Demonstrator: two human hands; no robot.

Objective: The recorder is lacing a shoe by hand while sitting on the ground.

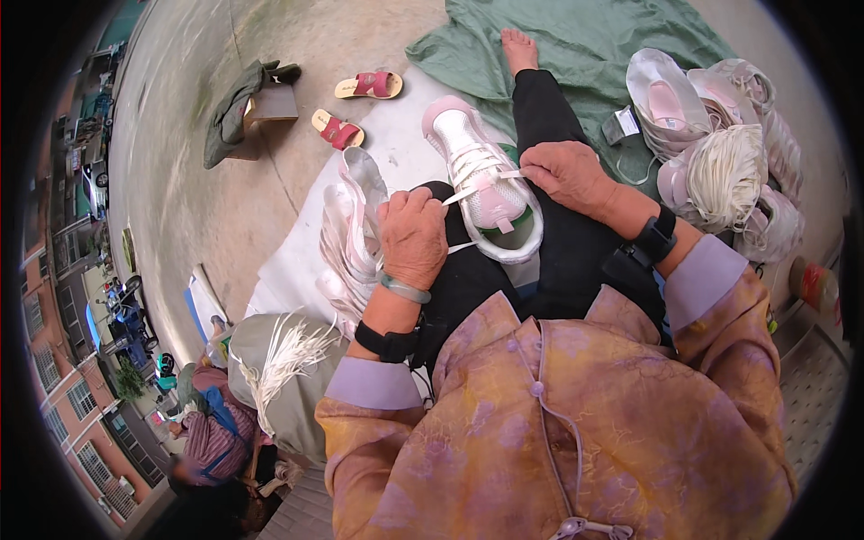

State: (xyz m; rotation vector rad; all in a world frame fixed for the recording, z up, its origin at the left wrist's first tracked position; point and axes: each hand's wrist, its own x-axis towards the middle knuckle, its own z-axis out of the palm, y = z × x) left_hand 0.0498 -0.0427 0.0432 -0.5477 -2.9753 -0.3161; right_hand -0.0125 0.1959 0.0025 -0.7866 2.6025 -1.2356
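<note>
A white and pale-pink sneaker (494, 203) rests between my thighs, its toe pointing away from me. White shoelace (460, 194) runs criss-cross over its tongue, with the two ends drawn out to the sides near the ankle opening. My left hand (414, 236) is closed on the left end of the lace, left of the shoe. On the right, my right hand (569, 173) pinches the other end between thumb and fingers. Both ends look stretched tight. More white and pink sneakers (349, 236) stand close beside my left hand.
At the right lie a pile of sneakers (668, 101) and a bundle of white laces (725, 178) on a green cloth (576, 36). Loose laces (286, 362) drape over a grey-covered seat (301, 409) at lower left. Pink sandals (370, 85) and a box (270, 106) stand farther off. Another person (216, 423) sits at lower left.
</note>
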